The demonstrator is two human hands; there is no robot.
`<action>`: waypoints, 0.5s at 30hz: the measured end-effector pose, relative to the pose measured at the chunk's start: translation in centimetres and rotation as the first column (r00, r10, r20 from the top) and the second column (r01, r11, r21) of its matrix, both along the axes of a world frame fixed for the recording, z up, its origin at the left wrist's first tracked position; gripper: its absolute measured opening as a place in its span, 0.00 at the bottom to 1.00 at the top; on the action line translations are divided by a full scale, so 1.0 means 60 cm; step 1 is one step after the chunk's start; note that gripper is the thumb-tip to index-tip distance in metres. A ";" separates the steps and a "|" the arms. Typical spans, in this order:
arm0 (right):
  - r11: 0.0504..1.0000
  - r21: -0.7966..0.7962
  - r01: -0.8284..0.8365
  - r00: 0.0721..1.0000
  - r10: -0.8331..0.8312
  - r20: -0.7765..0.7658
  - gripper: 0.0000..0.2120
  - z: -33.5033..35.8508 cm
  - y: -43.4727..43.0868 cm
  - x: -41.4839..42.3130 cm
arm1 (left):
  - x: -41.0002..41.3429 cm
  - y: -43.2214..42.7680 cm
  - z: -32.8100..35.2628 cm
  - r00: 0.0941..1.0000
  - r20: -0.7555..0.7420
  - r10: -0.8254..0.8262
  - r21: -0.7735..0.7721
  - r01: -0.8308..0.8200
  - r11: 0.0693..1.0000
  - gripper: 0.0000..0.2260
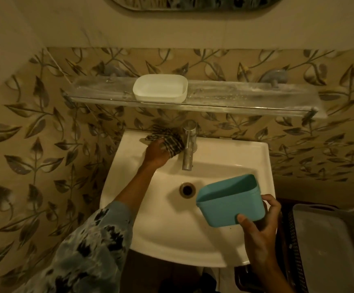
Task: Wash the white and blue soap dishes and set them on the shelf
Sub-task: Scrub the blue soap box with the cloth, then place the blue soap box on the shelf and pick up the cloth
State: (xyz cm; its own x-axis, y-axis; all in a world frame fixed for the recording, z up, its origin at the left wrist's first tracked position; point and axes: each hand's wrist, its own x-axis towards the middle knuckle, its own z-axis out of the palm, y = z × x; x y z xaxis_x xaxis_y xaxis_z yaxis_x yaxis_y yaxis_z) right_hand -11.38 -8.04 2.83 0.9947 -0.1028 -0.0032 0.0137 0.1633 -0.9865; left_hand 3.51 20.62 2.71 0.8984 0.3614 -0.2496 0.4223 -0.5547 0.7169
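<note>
Near right, my right hand (260, 225) pinches the blue soap dish (231, 201), tilted above the sink (161, 229), thumb on its near wall. Farther left, my left hand (157, 153) seems to clutch a checked cloth (169, 142) on the rim just beside the tap (188, 149). On the far shelf (246, 96) sits the white soap dish (160, 87).

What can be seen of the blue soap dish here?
The blue soap dish is a teal, rounded-rectangular tub, apparently plastic, with smooth walls and nothing visible inside. It is tilted, opening facing up and away, above the right side of the sink. The right hand holds it, thumb on the near wall, fingers round its right end. Nothing else touches it.
</note>
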 end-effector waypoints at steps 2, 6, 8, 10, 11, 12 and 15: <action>0.999 0.025 -0.020 0.999 0.020 0.027 0.31 0.019 0.005 0.007 | -0.025 0.000 0.012 0.998 0.059 0.005 -0.036 -0.003 0.999 0.19; 0.994 0.102 -0.045 0.993 0.033 0.114 0.31 0.074 0.018 0.029 | -0.120 -0.033 0.068 0.990 0.142 -0.007 -0.356 0.058 0.933 0.08; 0.983 0.176 -0.049 0.987 0.020 0.161 0.31 0.111 0.025 0.046 | -0.169 -0.060 0.113 0.977 0.206 -0.049 -0.537 0.155 0.829 0.08; 0.981 0.183 -0.060 0.976 0.019 0.219 0.30 0.149 0.028 0.065 | -0.197 -0.086 0.163 0.969 0.240 -0.060 -0.697 0.215 0.684 0.23; 0.984 0.166 -0.066 0.969 0.024 0.245 0.29 0.166 0.031 0.075 | -0.204 -0.096 0.183 0.964 0.259 -0.062 -0.732 0.238 0.638 0.30; 0.988 0.139 -0.067 0.962 0.027 0.272 0.29 0.185 0.034 0.084 | -0.208 -0.108 0.207 0.947 0.315 -0.056 -0.724 0.279 0.630 0.34; 0.997 -0.029 -0.078 0.929 0.083 0.360 0.29 0.233 0.042 0.117 | -0.200 -0.125 0.270 0.831 0.556 -0.014 -0.500 0.348 0.793 0.28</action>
